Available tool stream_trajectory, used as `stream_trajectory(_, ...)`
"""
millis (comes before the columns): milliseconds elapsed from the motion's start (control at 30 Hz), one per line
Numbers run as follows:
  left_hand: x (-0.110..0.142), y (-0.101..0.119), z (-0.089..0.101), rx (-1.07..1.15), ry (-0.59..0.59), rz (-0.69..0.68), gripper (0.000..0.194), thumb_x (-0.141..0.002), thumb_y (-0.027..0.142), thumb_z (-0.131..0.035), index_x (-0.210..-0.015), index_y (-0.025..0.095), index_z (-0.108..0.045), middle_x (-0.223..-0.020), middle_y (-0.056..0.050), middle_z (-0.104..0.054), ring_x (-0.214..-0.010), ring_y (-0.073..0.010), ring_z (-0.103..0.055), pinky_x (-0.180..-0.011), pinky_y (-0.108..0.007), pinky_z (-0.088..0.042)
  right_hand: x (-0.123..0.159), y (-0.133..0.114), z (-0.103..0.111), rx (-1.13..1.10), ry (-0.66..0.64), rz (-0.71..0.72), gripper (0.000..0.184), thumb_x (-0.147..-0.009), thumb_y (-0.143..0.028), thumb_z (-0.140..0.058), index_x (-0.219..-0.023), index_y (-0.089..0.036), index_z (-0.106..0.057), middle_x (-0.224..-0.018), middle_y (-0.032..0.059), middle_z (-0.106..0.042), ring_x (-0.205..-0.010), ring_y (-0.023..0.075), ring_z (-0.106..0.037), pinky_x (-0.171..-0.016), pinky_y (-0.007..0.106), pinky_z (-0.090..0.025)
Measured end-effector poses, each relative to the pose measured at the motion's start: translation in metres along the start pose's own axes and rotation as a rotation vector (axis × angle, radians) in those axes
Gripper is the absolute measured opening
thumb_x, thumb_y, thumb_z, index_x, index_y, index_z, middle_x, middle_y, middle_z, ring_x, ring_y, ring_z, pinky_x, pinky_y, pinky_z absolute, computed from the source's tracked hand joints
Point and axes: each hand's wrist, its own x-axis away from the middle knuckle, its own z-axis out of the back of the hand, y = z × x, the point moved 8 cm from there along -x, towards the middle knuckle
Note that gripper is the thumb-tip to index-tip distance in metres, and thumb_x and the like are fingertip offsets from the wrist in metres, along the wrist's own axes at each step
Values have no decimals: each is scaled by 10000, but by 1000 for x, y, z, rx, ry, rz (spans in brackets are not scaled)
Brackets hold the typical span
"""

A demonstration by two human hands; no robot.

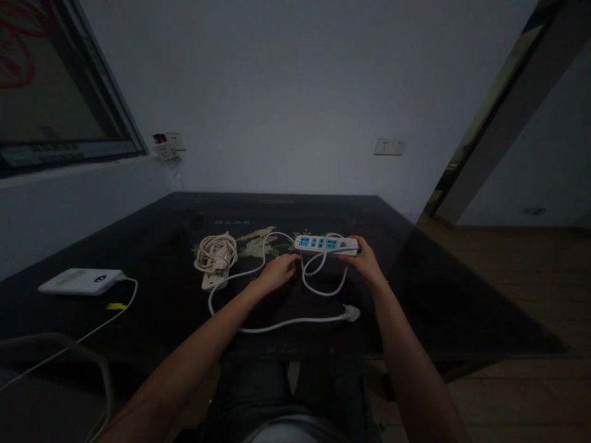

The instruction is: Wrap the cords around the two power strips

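A white power strip [325, 244] with blue sockets lies on the dark table [152, 246], and my right hand [363, 259] is closed on its right end. My left hand [278, 271] pinches the strip's white cable [318, 280] just left of the strip. The cable loops across the table and ends in a white plug [351, 314] near the front edge. To the left lies a second strip with its cream cord coiled in a bundle [215, 255].
A flat white device [82, 281] with a cable sits at the table's left. Wall sockets [390, 146] are mounted on the back wall. A window [55, 92] is at the upper left. Wooden floor [517, 271] lies to the right. A chair back [60, 363] stands at lower left.
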Motion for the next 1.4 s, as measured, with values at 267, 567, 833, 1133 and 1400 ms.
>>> stream_trajectory(267, 1, 5, -9, -87, 62, -154, 195, -822, 271, -590, -995, 199, -641, -987, -50, -537, -893, -174, -566, -794, -297, -477, 4, -26, 5, -95, 44, 40, 628, -511, -358, -786, -1044, -211, -488, -946, 41, -614, -855, 207, -604, -763, 331, -498)
stream_trajectory(567, 13, 32, 31, -32, 247, -339, 206, -916, 272, -459, -923, 185, -646, -912, -39, -681, -905, -170, -605, -961, -396, -414, 1, -12, 23, -108, 224, 24, 619, -520, -331, -776, -1057, -203, -496, -981, 59, -609, -876, 211, -590, -782, 346, -490)
stream_trajectory(833, 25, 33, 64, 235, 418, -228, 278, -928, 316, -428, -875, 148, -643, -820, -42, -677, -776, -158, -616, -733, -276, -476, -1, 5, -5, -16, 63, -19, 598, -503, -365, -777, -1014, -194, -517, -918, 40, -634, -840, 209, -608, -762, 336, -493)
stream_trajectory(1133, 27, 36, 63, 196, 421, -250, 253, -909, 309, -470, -979, 170, -670, -915, -56, -719, -820, -176, -655, -767, -298, -502, -2, 28, -19, 1, -13, -44, 620, -485, -363, -776, -1015, -202, -498, -899, 24, -637, -846, 209, -613, -758, 337, -493)
stream_trajectory(1400, 29, 48, 44, 29, 276, -361, 265, -923, 284, -451, -1021, 166, -667, -997, -69, -718, -894, -176, -671, -798, -288, -512, -3, 35, -6, 229, 75, -60, 596, -496, -405, -765, -1003, -201, -529, -921, 38, -595, -871, 227, -578, -784, 350, -466)
